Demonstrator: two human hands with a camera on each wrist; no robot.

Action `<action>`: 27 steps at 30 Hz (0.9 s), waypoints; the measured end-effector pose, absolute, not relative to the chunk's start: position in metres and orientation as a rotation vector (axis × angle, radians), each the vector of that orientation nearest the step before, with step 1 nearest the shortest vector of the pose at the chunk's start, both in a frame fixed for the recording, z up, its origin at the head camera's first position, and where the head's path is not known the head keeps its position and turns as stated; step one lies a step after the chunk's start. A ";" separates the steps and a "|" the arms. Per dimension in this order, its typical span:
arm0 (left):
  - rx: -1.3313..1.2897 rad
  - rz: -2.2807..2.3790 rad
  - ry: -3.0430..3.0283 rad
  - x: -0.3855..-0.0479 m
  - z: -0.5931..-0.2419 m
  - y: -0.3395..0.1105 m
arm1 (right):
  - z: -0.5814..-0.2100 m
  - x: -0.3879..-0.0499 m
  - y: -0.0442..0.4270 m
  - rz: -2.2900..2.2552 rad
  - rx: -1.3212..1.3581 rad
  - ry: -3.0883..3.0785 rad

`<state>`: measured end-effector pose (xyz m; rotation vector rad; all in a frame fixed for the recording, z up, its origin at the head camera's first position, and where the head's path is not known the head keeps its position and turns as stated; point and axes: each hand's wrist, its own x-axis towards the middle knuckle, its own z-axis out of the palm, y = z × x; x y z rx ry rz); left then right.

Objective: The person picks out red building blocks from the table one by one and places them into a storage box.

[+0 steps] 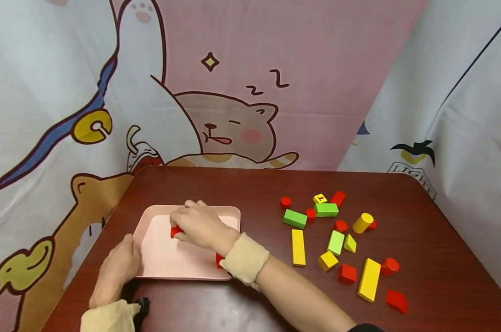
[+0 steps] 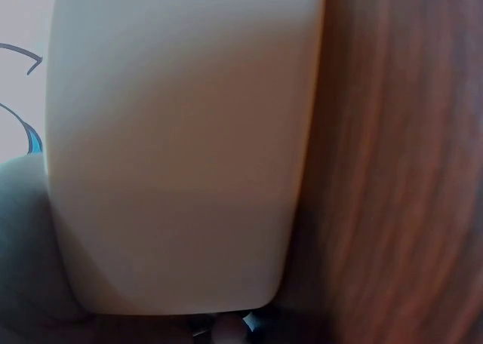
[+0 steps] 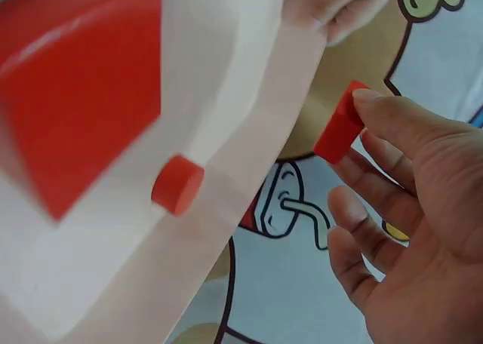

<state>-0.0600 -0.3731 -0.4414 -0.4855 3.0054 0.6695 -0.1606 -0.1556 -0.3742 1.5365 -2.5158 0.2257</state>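
A pink tray (image 1: 179, 265) lies on the table's left part. My left hand (image 1: 120, 263) grips its left rim; in the left wrist view the tray's pale surface (image 2: 181, 170) fills most of the picture. Over the tray, my right hand (image 1: 202, 225) pinches a small red block (image 3: 341, 124) between thumb and fingers, seen best in the right wrist view. Inside the tray are a large red block (image 3: 90, 87), close to that camera, and a small red cylinder (image 3: 178, 184). In the head view, the right wrist partly covers a red block (image 1: 219, 259) in the tray.
Right of the tray, loose blocks are spread over the brown table (image 1: 258, 193): several red ones, green blocks (image 1: 295, 218), long yellow blocks (image 1: 298, 248) and a yellow cylinder (image 1: 363, 223). A cartoon-printed cloth (image 1: 316, 69) hangs behind the table.
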 end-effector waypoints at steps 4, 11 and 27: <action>-0.497 0.668 3.003 -0.061 -0.441 -0.373 | -0.379 -0.155 -0.170 0.152 1.539 -2.461; -0.476 0.671 3.027 -0.063 -0.443 -0.373 | -0.386 -0.145 -0.192 0.041 1.636 -2.403; -0.499 0.668 3.032 -0.059 -0.444 -0.370 | -0.412 -0.143 -0.217 -0.067 1.823 -2.393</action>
